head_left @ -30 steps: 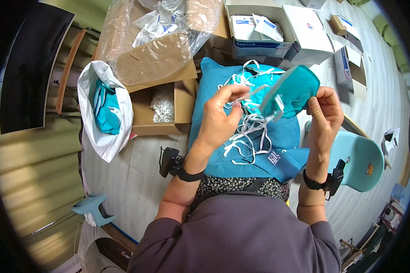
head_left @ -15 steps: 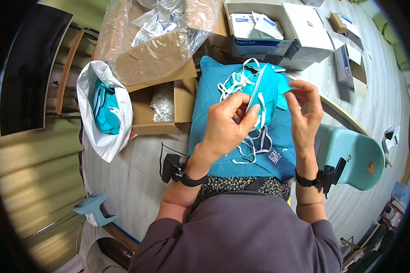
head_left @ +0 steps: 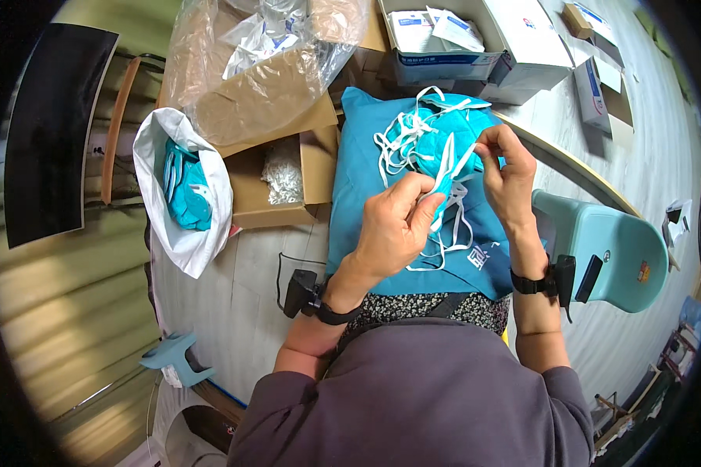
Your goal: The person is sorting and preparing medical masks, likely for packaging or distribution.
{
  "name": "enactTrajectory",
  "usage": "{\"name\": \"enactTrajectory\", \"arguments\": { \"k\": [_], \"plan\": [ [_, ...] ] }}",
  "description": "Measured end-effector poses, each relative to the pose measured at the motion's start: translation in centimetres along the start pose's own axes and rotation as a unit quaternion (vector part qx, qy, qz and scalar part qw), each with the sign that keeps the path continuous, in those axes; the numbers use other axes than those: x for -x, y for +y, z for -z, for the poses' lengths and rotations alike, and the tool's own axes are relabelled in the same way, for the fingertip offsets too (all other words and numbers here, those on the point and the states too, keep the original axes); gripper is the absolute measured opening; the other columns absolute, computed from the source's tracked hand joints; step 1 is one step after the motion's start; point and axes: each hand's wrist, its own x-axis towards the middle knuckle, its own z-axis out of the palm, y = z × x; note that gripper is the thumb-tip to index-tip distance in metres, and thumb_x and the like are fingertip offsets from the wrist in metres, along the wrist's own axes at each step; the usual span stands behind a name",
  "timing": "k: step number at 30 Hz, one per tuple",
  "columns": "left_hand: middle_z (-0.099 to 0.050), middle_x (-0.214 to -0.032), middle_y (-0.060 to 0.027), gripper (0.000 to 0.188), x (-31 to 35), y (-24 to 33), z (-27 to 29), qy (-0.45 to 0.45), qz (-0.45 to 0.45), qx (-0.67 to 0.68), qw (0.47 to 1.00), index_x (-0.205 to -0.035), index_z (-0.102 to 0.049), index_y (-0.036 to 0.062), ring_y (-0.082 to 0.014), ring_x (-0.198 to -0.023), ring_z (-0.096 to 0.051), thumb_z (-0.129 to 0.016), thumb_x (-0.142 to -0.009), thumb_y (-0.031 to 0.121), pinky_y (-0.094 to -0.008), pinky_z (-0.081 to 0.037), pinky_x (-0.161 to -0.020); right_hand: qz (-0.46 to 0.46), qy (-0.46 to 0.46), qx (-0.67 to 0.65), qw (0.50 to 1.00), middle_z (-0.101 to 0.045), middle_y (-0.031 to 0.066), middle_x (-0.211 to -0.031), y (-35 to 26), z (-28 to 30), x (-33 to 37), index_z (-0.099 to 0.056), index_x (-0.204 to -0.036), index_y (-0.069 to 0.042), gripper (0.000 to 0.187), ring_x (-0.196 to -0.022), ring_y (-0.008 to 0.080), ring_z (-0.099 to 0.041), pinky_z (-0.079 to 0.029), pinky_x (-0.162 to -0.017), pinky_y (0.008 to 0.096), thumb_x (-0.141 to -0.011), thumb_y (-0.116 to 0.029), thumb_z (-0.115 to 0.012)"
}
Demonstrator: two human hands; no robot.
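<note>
Pinching a folded teal mask (head_left: 442, 191) between thumb and fingers, a person's left hand (head_left: 398, 226) holds it above a blue cloth (head_left: 356, 156), while the right hand (head_left: 509, 176) (thumb and fingertips pressed together) grasps a white strap (head_left: 465, 162) beside it. Just beyond, a heap of teal masks (head_left: 441, 142) lies on the cloth with tangled ties (head_left: 398, 141).
</note>
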Motion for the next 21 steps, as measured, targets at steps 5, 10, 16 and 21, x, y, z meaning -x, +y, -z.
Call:
{"name": "enactTrajectory", "arguments": {
  "k": [5, 10, 16, 21],
  "plan": [
    [-0.061, -0.069, -0.0062, 0.009, 1.0, 1.9, 1.5, 0.060, -0.032, 0.019, 0.997, -0.092, -0.058, 0.0002, -0.0076, -0.053, -0.054, -0.066, -0.092, 0.005, -0.0256, -0.042, -0.049, -0.114, 0.085, 0.041, 0.989, -0.058, 0.0030, -0.074, 7.8, 3.2, -0.6, -0.059, -0.087, -0.001, 0.007, -0.060, 0.0081, -0.052, -0.044, -0.051, 0.0243, -0.092, -0.003, -0.064],
    [-0.064, -0.092, -0.0085, 0.015, 0.3, -0.3, 1.9, 0.079, 0.091, 0.184, 0.975, -0.110, -0.051, -0.0045, -0.0097, -0.076, -0.064, -0.057, -0.098, 0.001, -0.0226, -0.054, -0.063, -0.192, -0.023, -0.281, 0.940, -0.058, -0.0012, -0.079, 1.4, 2.2, 0.2, -0.059, -0.099, -0.004, 0.008, -0.066, 0.0051, -0.055, -0.048, -0.055, 0.0209, -0.099, -0.012, -0.057],
    [-0.065, -0.101, -0.0121, 0.021, -0.8, -1.1, -0.6, 0.121, 0.075, 0.261, 0.955, -0.112, -0.047, -0.0031, -0.0139, -0.085, -0.068, -0.058, -0.095, -0.004, -0.0244, -0.056, -0.072, -0.254, -0.149, -0.356, 0.887, -0.053, -0.0062, -0.078, -4.9, -1.6, 3.5, -0.058, -0.102, -0.004, 0.016, -0.067, 0.0013, -0.047, -0.040, -0.058, 0.0189, -0.092, -0.009, -0.068],
    [-0.068, -0.095, -0.0102, 0.011, -0.2, -1.5, -0.4, 0.106, 0.103, 0.250, 0.957, -0.099, -0.054, -0.0044, -0.0117, -0.084, -0.067, -0.063, -0.093, -0.003, -0.0250, -0.056, -0.072, -0.121, -0.154, -0.174, 0.965, -0.055, -0.0006, -0.076, -4.3, -1.9, 3.2, -0.055, -0.099, -0.002, 0.022, -0.066, 0.0059, -0.050, -0.040, -0.055, 0.0224, -0.086, -0.002, -0.072]
  ]
}}
